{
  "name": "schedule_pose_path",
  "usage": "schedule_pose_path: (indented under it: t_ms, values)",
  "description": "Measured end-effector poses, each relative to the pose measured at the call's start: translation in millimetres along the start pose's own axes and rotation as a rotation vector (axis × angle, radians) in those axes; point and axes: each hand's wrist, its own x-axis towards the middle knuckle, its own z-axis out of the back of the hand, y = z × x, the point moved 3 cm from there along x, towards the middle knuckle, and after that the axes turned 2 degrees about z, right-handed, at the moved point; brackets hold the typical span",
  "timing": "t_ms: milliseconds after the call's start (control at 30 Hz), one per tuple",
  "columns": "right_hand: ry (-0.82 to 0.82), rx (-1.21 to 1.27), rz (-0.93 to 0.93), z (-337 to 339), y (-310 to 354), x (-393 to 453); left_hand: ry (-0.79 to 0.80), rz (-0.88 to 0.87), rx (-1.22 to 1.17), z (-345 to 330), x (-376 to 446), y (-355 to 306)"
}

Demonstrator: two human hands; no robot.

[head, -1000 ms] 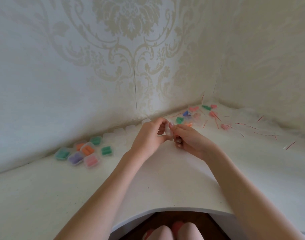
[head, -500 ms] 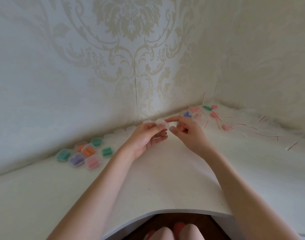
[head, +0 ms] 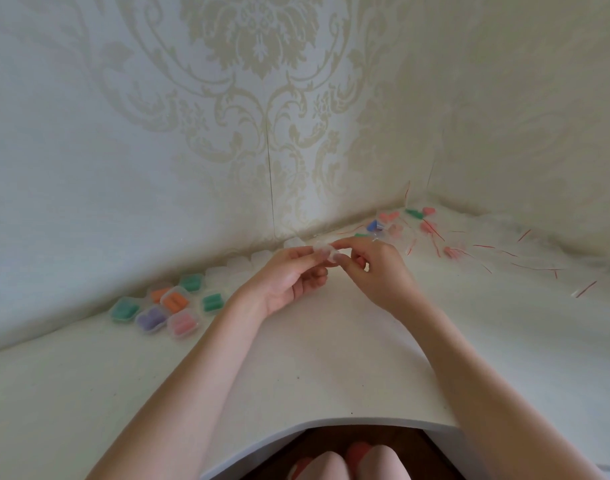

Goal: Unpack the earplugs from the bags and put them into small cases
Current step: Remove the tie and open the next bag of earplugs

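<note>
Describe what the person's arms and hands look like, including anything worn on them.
Both forearms are bare from the bottom edge of the picture up to the wrists: no sleeves, watch or bracelets show. The left hand and right hand wear no gloves, and no rings are visible. The fingernails look short; polish cannot be told.

No text, label, brand, number or sign can be read anywhere: the cases (head: 173, 301) at 9 o'clock and the wallpaper (head: 255, 98) bear none.
</note>
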Motion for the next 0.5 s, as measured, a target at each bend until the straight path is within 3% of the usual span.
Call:
schedule_pose_path:
  t_ms: [133, 233, 300, 500]
  values:
    - [-0.127, 0.145, -0.110, 10.7, -2.2, 1.4, 0.152, 0.113, -0.022, -6.6, -8.3, 1.5]
    - [-0.073, 0.264, -0.240, 11.9, -3.5, 0.1, 0.349, 0.230, -0.043, -18.3, -19.2, 3.4]
    - [-0.002, 0.325, -0.277, 7.4, -1.8, -0.9, 0.393, 0.246, -0.088, -23.8, -21.5, 4.9]
    - [-0.059, 0.838, -0.454, 5.1, -15.6, 7.2, 0.163, 0.096, -0.272, -15.5, -7.9, 4.4]
